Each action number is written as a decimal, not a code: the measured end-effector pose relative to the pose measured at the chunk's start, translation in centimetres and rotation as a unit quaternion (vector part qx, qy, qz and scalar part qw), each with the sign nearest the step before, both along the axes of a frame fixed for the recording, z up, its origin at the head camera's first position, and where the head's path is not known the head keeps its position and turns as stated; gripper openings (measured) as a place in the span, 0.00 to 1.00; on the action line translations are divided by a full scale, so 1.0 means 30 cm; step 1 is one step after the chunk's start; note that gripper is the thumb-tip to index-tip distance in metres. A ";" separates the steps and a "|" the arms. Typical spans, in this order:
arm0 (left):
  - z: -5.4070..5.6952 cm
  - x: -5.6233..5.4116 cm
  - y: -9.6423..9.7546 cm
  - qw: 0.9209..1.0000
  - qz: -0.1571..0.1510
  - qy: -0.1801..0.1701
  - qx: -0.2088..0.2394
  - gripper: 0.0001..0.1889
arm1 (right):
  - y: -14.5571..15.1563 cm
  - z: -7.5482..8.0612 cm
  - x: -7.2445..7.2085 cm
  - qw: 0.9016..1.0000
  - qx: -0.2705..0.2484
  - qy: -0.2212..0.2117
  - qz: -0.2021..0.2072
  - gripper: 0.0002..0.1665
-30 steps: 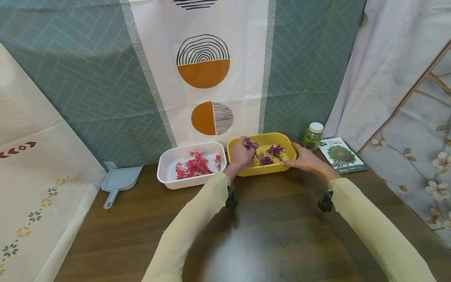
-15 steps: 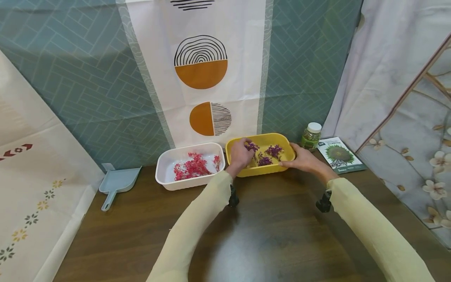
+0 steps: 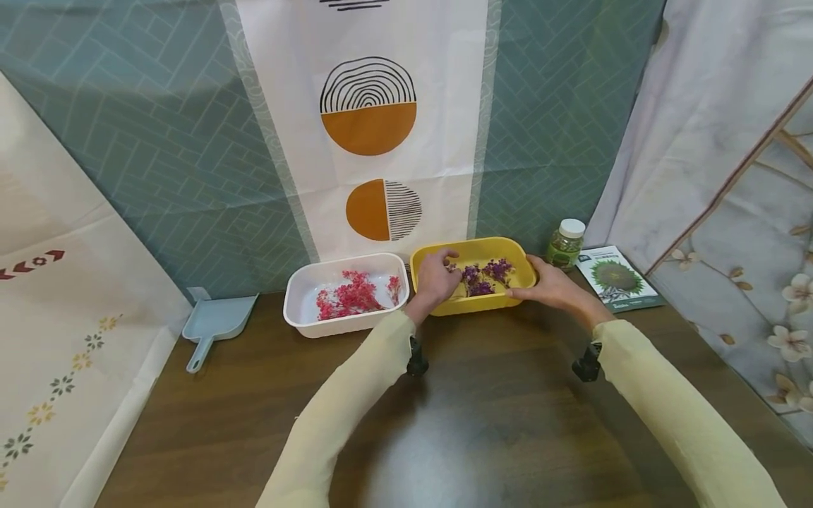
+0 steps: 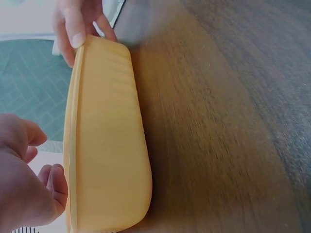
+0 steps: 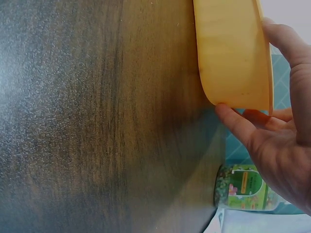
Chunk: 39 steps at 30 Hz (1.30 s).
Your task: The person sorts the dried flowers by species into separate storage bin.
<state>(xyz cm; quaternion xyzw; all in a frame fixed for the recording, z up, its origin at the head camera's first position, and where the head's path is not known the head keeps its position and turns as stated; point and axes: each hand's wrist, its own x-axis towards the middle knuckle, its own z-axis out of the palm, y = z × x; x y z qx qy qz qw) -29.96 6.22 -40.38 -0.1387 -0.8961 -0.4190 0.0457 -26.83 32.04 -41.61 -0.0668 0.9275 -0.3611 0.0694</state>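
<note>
A yellow plastic basin [image 3: 483, 304] stands at the back of the table with several sprigs of small purple dried flowers [image 3: 498, 269] inside. Over its left end, my left hand [image 3: 438, 281] reaches in across the near rim. In the left wrist view the thumb and fingers of that hand [image 4: 24, 179] are parted, with nothing seen between them. My right hand [image 3: 554, 285] grips the basin's right end. Its thumb lies on the rim and the other fingers are against the end wall, as the right wrist view shows.
Left of the yellow basin is a white basin [image 3: 346, 326] holding pinkish-red dried flowers [image 3: 351, 296]. A pale blue dustpan [image 3: 219, 317] lies at far left. A white-lidded jar [image 3: 564, 245] and a sunflower packet [image 3: 616, 279] are beyond my right hand. Patterned cloth hangs behind.
The left fingers have loosened from a purple flower sprig, which now lies farther right, beside the others in the yellow basin. My right hand keeps its grip on the basin.
</note>
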 end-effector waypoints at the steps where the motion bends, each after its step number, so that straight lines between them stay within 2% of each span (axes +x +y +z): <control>1: 0.003 0.002 -0.005 1.000 -0.001 0.005 -0.001 0.20 | 0.001 0.001 -0.001 1.000 0.001 0.000 0.001 0.63; 7: 0.013 0.016 -0.041 1.000 -0.003 0.025 0.013 0.19 | 0.004 0.002 -0.006 1.000 0.005 0.002 0.008 0.64; 18: 0.012 0.062 -0.136 0.998 0.015 0.024 0.049 0.19 | 0.039 0.013 -0.004 1.000 0.014 0.004 0.016 0.62; 26: 0.030 0.087 -0.245 0.996 0.043 0.044 0.061 0.19 | 0.074 0.005 0.002 1.000 0.009 0.000 0.021 0.61; 33: 0.029 0.121 -0.339 0.995 0.057 0.048 0.063 0.21 | 0.102 0.003 0.018 1.000 0.011 -0.008 0.007 0.60; 39: 0.021 0.153 -0.437 0.992 0.064 0.084 0.062 0.21 | 0.124 -0.003 0.024 1.000 0.012 -0.010 0.001 0.60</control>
